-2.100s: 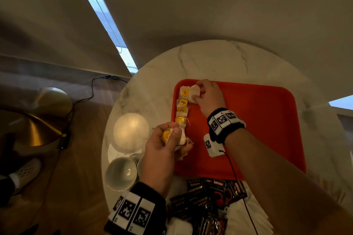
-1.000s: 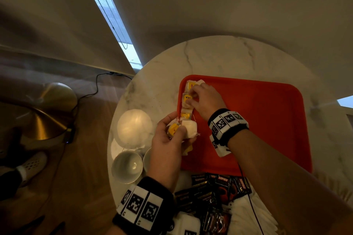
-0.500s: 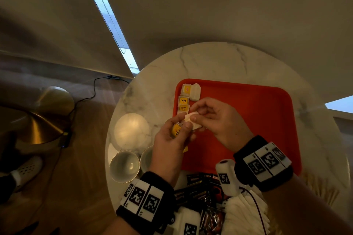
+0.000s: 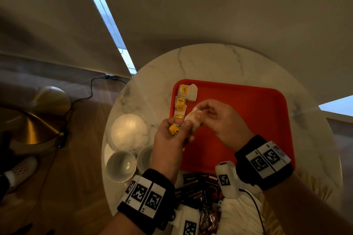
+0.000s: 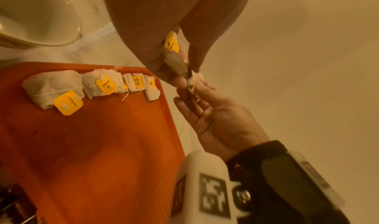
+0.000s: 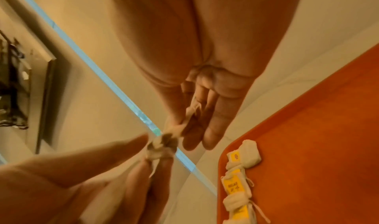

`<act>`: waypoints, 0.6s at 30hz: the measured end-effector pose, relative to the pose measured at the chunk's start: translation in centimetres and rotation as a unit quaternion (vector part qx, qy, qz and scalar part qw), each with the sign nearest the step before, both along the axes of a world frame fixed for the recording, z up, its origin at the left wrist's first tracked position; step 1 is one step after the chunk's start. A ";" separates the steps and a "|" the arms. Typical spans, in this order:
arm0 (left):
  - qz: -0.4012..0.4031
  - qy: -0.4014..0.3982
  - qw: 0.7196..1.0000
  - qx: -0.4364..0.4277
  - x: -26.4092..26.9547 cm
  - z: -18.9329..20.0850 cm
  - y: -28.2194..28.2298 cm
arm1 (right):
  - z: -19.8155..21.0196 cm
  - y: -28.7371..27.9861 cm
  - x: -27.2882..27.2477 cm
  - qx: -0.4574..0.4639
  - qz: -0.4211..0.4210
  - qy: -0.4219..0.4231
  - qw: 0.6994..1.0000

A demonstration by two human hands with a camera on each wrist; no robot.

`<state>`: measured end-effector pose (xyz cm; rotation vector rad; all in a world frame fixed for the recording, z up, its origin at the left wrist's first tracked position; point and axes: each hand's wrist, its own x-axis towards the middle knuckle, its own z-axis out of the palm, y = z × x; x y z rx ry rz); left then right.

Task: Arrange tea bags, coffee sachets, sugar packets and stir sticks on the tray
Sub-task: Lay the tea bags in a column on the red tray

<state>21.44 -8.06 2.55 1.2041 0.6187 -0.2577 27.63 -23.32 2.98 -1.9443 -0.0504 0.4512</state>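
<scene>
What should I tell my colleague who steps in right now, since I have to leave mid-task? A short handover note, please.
Left hand: grips a small bunch of tea bags, yellow tag showing.
Right hand: pinches one tea bag being drawn out of that bunch, above the tray's left side.
Done: a row of tea bags lies along the left edge of the red tray.
Left: lay down the held tea bags, then the coffee sachets, the white packets and the stir sticks, all on the table near the tray's near edge.
</scene>
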 end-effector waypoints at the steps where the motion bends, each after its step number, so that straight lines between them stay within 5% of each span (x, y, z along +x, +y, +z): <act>1: 0.009 0.014 1.000 -0.002 0.1 -0.3 0.0 | -0.3 -0.1 0.6 0.021 -0.028 0.012 0.999; 10: -0.003 0.056 0.998 0.008 -0.1 -1.3 0.9 | -8.9 1.3 8.9 -0.112 -0.098 0.093 0.984; 18: -0.027 0.026 0.999 0.033 -0.1 -0.5 1.3 | -10.7 1.7 9.6 -0.225 -0.086 0.020 0.970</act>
